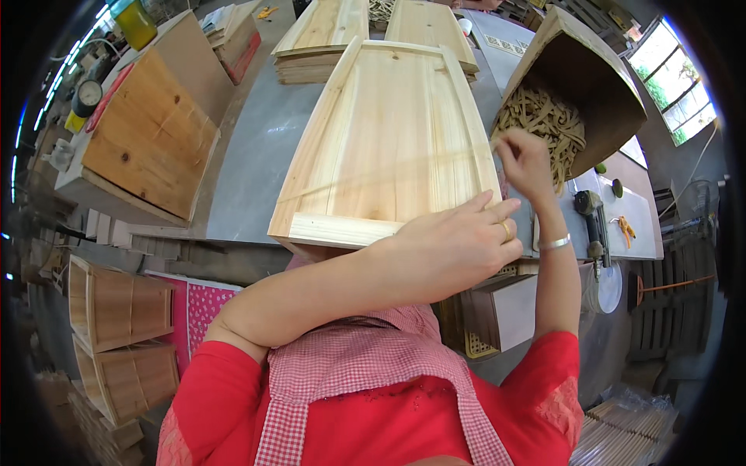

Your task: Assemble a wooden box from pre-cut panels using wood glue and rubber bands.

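Observation:
Before me on the bench stands a pale wooden box [381, 132] with raised strips along its edges. My left hand [462, 245] reaches across its near right corner, fingers stretched out and resting on the edge. At the box's right side, my right hand [528, 161] is closed in a pinch. From those fingers a thin tan elastic band [420, 165] runs slantwise over the box top toward its left edge, smeared by motion. Right behind this hand, a cardboard carton [602, 97] lies tipped on its side with many loose tan bands [544, 128] in it.
Stacked wooden panels [326, 35] lie at the back of the grey bench [260, 147]. A wooden box [151, 140] stands at left, with banded boxes [124, 303] below. To the right are an air tool [594, 225] and orange-handled pliers [624, 229].

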A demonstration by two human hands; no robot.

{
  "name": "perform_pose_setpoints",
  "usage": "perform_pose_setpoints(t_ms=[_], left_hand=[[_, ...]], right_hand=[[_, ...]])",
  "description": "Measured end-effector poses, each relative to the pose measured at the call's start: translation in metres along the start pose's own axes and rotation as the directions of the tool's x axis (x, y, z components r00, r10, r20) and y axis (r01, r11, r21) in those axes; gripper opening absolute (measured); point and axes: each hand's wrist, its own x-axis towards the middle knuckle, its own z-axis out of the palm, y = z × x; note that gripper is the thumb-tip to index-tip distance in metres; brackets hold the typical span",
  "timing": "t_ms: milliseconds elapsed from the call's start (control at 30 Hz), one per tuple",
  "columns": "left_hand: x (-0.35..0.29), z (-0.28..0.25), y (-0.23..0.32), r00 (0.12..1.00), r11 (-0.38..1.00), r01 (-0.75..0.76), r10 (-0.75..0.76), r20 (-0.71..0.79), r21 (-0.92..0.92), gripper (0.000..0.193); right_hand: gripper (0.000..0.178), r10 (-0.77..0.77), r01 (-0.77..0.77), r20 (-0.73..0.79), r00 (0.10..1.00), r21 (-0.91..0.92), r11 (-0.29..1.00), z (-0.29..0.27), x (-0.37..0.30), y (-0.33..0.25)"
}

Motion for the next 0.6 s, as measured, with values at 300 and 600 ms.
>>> perform_pose_setpoints(t_ms=[300,600], left_hand=[[0.007,0.009,-0.001,0.999,1.0,-0.02,0.02,-0.034,-0.011,0.023],[-0.095,-0.042,0.002,0.864,0.989,0.093,-0.136,-0.485,-0.112,0.041]], right_hand=[[0.02,0.296,-0.299,0.078,0.952,0.448,0.843,0.076,0.006,0.078],[0.006,0.117,-0.146,0.25,0.961,0.103,0.984,-0.043,-0.007,-0.057]])
